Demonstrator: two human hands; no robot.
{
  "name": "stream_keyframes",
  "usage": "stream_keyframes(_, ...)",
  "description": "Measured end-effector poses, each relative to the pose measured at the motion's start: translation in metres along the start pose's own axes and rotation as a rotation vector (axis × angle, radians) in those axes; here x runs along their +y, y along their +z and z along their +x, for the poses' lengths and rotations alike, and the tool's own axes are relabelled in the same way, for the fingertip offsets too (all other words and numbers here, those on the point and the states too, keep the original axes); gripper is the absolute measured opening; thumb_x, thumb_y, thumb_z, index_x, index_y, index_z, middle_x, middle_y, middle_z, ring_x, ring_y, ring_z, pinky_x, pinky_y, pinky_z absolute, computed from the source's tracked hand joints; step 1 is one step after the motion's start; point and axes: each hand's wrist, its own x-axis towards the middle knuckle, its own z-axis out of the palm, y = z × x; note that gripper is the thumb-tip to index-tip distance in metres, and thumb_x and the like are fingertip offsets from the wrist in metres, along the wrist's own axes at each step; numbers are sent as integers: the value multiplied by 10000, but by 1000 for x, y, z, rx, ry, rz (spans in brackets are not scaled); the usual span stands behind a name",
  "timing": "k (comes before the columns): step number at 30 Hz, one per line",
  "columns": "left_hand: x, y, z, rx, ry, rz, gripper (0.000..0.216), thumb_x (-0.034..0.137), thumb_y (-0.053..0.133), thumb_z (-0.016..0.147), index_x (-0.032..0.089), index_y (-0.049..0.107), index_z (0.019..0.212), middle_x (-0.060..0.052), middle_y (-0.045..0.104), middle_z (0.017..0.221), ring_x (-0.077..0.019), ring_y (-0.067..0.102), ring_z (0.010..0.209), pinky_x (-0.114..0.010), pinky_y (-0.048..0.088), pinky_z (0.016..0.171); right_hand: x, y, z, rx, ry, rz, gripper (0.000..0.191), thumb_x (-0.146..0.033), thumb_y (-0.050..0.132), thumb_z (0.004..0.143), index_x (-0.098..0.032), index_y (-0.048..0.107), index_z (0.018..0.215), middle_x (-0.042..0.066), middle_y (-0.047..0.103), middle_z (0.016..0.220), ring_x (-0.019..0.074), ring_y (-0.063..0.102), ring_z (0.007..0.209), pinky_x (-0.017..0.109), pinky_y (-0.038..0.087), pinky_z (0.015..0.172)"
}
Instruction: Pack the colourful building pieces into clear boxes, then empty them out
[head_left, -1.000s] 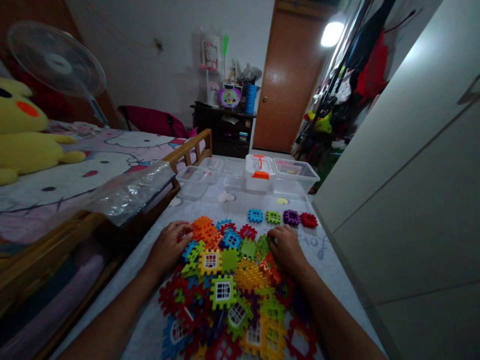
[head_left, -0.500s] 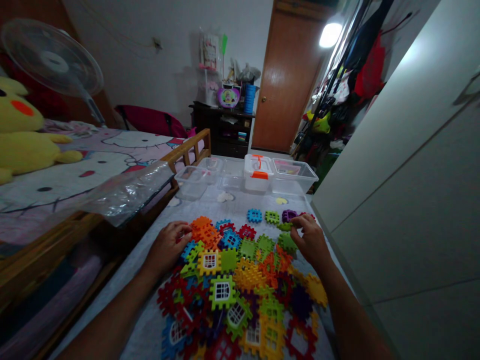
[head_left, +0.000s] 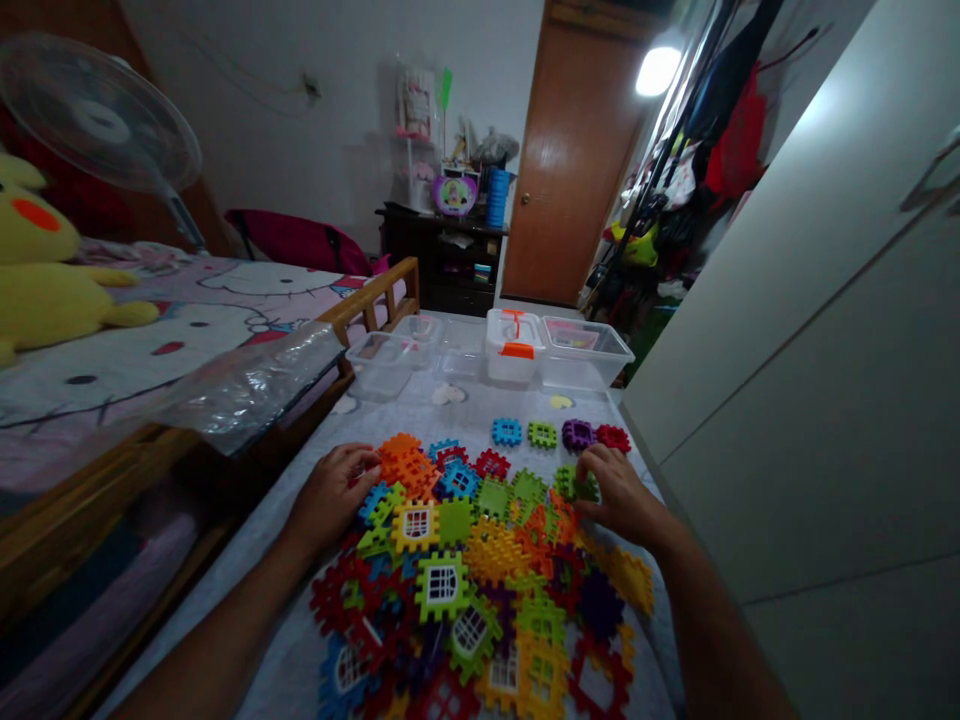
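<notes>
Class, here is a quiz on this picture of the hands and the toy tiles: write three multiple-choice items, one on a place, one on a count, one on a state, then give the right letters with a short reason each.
1. Where does the row of single tiles lie?
A. beyond the pile, toward the boxes
B. on the bed
C. inside a box

2. How many tiles form that row?
A. two
B. four
C. seven

3. What is the right hand doing?
A. resting flat on bare cloth
B. gripping a box lid
C. pinching a green tile

Answers: 1 A, the row sits between the pile and the clear boxes. 2 B, blue, green, purple and red. 3 C, its fingertips close on the tile at the pile's edge.
</notes>
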Motion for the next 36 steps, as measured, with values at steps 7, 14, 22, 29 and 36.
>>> stream_keyframes(7, -3, 0, -1, -16, 8, 7, 359, 494, 483, 827, 208, 689, 898, -82, 636, 1102, -254, 593, 1030, -409, 450, 966, 14, 8, 1, -62, 103, -13, 527, -231, 706, 694, -156, 575, 1200, 147, 560, 1214, 326, 490, 1137, 451, 392, 979)
stream_keyframes(14, -4, 2, -1, -20, 10, 17, 355, 493, 485, 833, 212, 691, 898, -73, 636, 1097, -255, 599, 1019, -403, 466, 943, 16, 5, 3, -36, 70, 45, 504, -226, 694, 712, -165, 573, 1197, 128, 566, 1199, 297, 492, 1132, 425, 395, 985)
stream_keyframes(22, -3, 1, -1, -7, 12, 4, 354, 490, 490, 825, 206, 692, 888, -77, 635, 1093, -249, 607, 1008, -393, 480, 933, 19, 18, 5, -52, 71, 27, 477, -235, 688, 703, -165, 595, 1165, 131, 569, 1166, 300, 503, 1079, 440, 397, 951)
stream_keyframes(29, 2, 0, 0, -1, 15, 10, 348, 483, 480, 811, 214, 696, 858, -76, 647, 1070, -249, 605, 1005, -405, 470, 950, 16, 16, 5, -5, 55, 7, 396, -240, 700, 664, -183, 593, 1041, 106, 578, 1073, 279, 504, 1018, 395, 401, 893)
stream_keyframes(36, 1, 0, 0, -12, -4, -15, 349, 480, 486, 802, 207, 692, 871, -85, 646, 1078, -255, 608, 1004, -418, 477, 946, 3, -13, 50, 105, 57, -114, 423, -318, 708, 675, -181, 594, 1058, 103, 596, 1075, 281, 489, 1001, 385, 359, 862)
